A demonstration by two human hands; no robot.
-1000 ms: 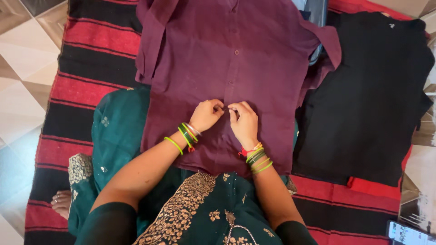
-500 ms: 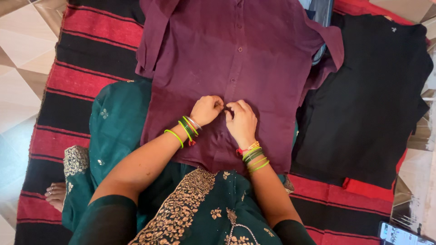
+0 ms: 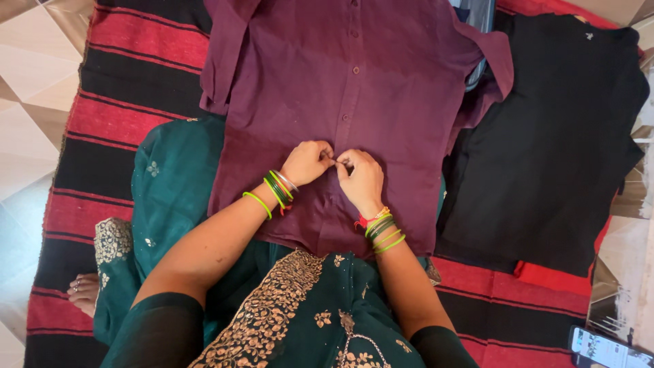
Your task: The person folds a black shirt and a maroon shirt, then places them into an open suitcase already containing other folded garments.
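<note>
Left hand [image 3: 306, 162] and right hand [image 3: 361, 178] both pinch the shirt [image 3: 340, 88] placket from either side, fingertips meeting, equally near. I see the button row running straight away from me, shirt flat on the blanket [image 3: 129, 88].

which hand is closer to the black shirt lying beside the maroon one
Right. The right hand pinches the maroon shirt at its button line, on the side toward the black shirt; the left hand sits just beyond it, farther away.
</note>
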